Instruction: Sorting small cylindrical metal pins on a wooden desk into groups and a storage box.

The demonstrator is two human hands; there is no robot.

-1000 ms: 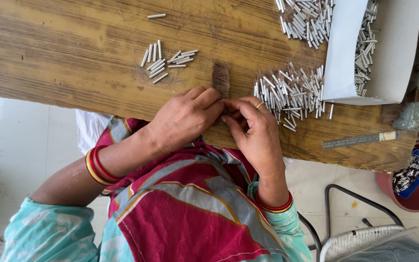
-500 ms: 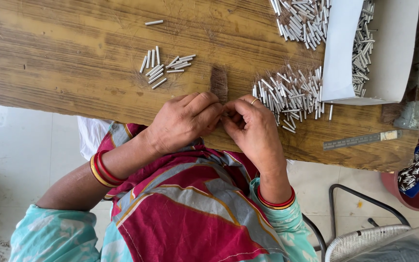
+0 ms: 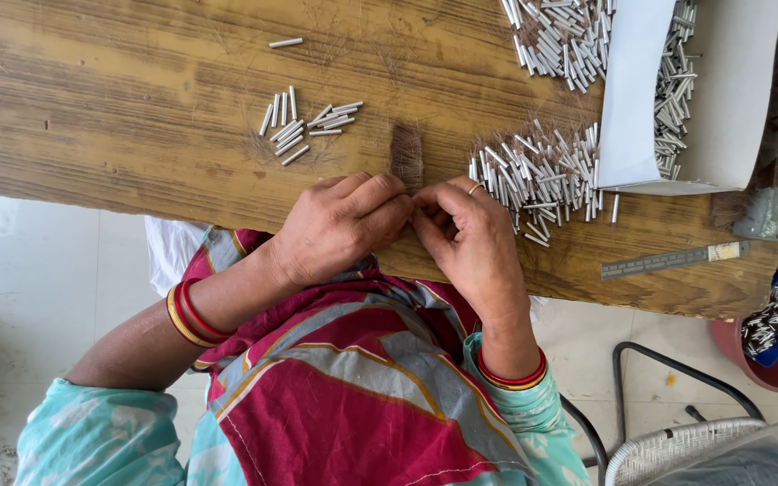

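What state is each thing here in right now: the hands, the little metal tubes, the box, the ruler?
Left hand: fingers curled, fingertips meeting the right hand's.
Right hand: pinched shut; anything held is hidden.
Small tube group: loose, spread flat.
Large tube pile: heaped beside the box.
White box: open, tubes inside.
Ruler: flat on table.

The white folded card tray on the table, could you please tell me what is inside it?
The white folded card tray holds a heap of small silver tubes along its left fold. The tray's raised left wall covers whatever lies behind it, so how far the heap runs cannot be seen.
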